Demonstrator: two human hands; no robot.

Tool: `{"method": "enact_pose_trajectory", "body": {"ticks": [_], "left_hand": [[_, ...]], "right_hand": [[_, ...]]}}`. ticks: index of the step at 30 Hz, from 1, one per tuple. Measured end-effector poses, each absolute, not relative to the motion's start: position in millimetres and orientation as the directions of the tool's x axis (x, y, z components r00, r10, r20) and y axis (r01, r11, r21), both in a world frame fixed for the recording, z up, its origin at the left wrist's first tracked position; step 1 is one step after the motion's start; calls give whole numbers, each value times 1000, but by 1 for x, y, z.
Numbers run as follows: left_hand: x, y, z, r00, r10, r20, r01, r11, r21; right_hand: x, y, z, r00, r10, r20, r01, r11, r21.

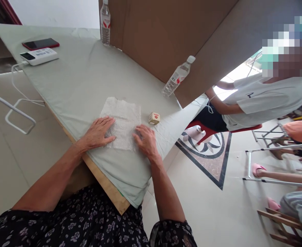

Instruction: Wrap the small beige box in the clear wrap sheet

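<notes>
A whitish, translucent sheet that looks like bubble wrap (124, 125) lies spread flat on the cloth-covered table (71, 89). On its left edge rests my left hand (99, 133), fingers stretched out and thumb apart. My right hand (146, 140) touches the sheet's right edge, its fingers spread and slightly bent. Neither hand grips anything that I can see. Just beyond my right hand stands a small tan box (154, 118) with red print on top, apart from the fingers.
Two water bottles, one at the back (105, 24) and one at the right (178, 76), stand by a large cardboard panel (161, 37). A phone (41, 44) and a white cabled device (39, 56) lie far left. A person in a white shirt (277, 99) sits beyond the panel.
</notes>
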State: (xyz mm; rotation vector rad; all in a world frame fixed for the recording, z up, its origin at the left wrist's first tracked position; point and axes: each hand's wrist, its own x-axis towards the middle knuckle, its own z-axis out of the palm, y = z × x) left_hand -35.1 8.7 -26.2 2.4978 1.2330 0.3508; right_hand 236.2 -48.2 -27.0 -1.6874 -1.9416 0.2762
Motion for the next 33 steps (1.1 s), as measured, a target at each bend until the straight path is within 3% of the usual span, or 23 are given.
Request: {"method": "enact_pose_trajectory", "body": {"ticks": [5,9,14,17,22,26,33], "left_hand": [[-32,8,-26,572,818,68,731,-545,410],[-32,6,-25,558,826,79,736,-536,413],[-31,6,-24,559,825,81,732,-537,419],[-31,6,-24,554,828,88,726,-532,435],[-31,6,-23,549,832,78,717,-517,467],[-31,6,-23,548,833,78,713,-514,477],[-31,6,-23,557,826,82,699,-520,491]], "right_hand": [[276,-27,-22,304,823,480,841,5,-542],[288,5,-31,403,839,366,825,-160,-542],[291,12,-36,427,858,283,744,-156,-649],[277,1,-22,333,898,288,676,-15,-737],[222,-7,-6,-102,933,346,605,334,-722],[196,-1,-22,-292,927,236,656,374,-656],[198,2,-33,-314,914,258,659,406,-633]]}}
